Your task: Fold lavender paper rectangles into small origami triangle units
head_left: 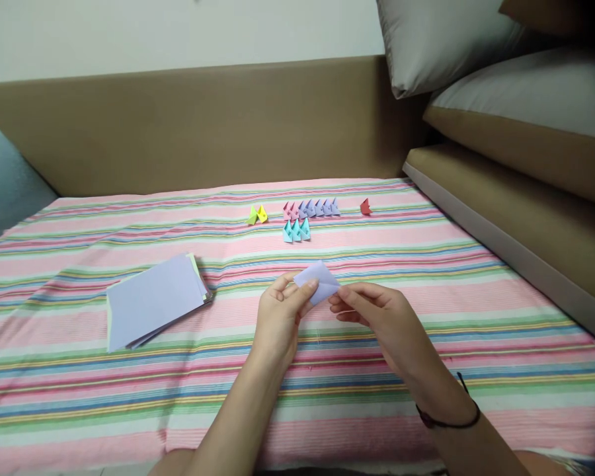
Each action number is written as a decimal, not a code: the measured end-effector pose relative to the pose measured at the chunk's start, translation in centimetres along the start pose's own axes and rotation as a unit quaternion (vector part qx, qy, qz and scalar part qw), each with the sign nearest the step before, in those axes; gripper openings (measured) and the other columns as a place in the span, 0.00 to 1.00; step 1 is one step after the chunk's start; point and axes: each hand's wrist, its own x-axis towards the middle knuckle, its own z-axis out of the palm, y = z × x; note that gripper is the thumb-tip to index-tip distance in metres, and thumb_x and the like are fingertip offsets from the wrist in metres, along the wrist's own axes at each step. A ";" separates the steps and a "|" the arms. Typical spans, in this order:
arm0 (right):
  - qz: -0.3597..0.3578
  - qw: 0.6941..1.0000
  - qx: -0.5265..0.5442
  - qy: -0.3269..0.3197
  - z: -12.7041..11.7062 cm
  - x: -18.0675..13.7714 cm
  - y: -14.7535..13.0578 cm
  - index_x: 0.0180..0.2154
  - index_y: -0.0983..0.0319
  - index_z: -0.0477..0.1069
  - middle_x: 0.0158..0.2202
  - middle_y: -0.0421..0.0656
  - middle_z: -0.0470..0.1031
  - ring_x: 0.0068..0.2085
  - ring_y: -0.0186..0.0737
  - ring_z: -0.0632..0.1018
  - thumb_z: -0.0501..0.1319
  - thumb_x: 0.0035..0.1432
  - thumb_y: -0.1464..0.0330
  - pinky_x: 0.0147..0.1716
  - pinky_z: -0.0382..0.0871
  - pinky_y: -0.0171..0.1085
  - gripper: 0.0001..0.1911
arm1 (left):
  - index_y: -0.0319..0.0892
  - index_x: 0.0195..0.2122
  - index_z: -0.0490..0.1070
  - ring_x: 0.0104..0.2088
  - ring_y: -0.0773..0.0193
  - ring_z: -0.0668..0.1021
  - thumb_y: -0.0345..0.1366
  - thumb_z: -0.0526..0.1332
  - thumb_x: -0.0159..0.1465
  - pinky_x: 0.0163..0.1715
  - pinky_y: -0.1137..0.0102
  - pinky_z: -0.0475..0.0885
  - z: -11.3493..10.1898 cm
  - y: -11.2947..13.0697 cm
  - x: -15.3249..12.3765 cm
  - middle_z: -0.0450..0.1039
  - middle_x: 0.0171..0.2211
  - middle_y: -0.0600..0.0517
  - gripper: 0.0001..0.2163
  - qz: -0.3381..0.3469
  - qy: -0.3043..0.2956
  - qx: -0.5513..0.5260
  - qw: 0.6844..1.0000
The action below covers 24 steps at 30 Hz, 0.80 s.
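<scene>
The left hand (279, 317) pinches a lilac folded paper (322, 272) between thumb and fingers, and the right hand (377, 307) grips its right corner at the fingertips. The paper is held above the striped cloth (367, 410), nearer the person than the 3 turquoise pieces (296, 231).

A crooked crease seems the likeliest trouble: with no hard surface under it, the paper could shift if the left thumb slackens while the corner is worked. Too strong a pull might wrinkle or tear it. A tug on the cloth could topple the turquoise pieces, the 2 yellow-green pieces (262, 213), the 2 pink pieces (287, 211), the roughly 5 lilac pieces (319, 209) or the 1 red piece (365, 207). The paper stack (153, 301) on the left, its edges uneven, could slide apart if knocked.

The cloth is rippled and probably soft, a poor base for sharp folds. Beyond it stands a brown panel (203, 132) below a pale wall (178, 33); grey-and-brown cushions (525, 86) pile up at the right.
</scene>
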 end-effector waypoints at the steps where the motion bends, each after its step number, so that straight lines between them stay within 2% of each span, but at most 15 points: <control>1: -0.010 1.000 -0.004 0.009 0.0 0.0 0.0 0.29 0.61 0.78 0.28 0.42 0.78 0.32 0.35 0.78 0.67 0.50 0.59 0.34 0.75 0.34 0.11 | 0.37 0.33 0.73 0.28 0.71 0.78 0.30 0.72 0.47 0.34 0.77 0.74 0.0 0.0 0.0 0.77 0.26 0.54 0.13 0.001 -0.006 0.004 1.000; 7: -0.081 0.993 -0.087 0.022 0.0 -0.4 -0.6 0.30 0.61 0.76 0.28 0.41 0.77 0.31 0.37 0.77 0.64 0.54 0.61 0.33 0.75 0.36 0.10 | 0.40 0.34 0.73 0.31 0.68 0.78 0.33 0.72 0.47 0.37 0.73 0.73 -0.1 0.1 -0.1 0.78 0.29 0.54 0.13 -0.010 -0.033 0.046 0.998; 12: -0.100 0.986 -0.134 0.008 0.2 -0.6 -0.9 0.31 0.61 0.74 0.29 0.41 0.75 0.30 0.37 0.76 0.62 0.56 0.62 0.32 0.74 0.36 0.09 | 0.38 0.31 0.76 0.27 0.70 0.76 0.35 0.72 0.48 0.31 0.76 0.71 -0.1 0.3 -0.1 0.76 0.26 0.54 0.11 0.002 -0.040 0.121 0.992; 18: -0.100 0.988 -0.119 0.001 0.3 -0.6 -0.8 0.32 0.61 0.72 0.29 0.41 0.75 0.31 0.37 0.76 0.65 0.52 0.61 0.32 0.74 0.36 0.10 | 0.38 0.28 0.77 0.26 0.71 0.75 0.33 0.72 0.46 0.30 0.76 0.71 0.0 0.2 -0.1 0.76 0.25 0.54 0.09 0.021 -0.028 0.101 0.994; 24: -0.123 0.980 -0.154 0.003 0.3 -0.7 -1.0 0.32 0.61 0.72 0.30 0.42 0.73 0.32 0.37 0.75 0.59 0.58 0.59 0.31 0.73 0.34 0.11 | 0.39 0.27 0.77 0.26 0.69 0.76 0.33 0.73 0.45 0.30 0.75 0.71 0.0 0.0 -0.3 0.77 0.24 0.54 0.09 0.024 -0.035 0.103 0.994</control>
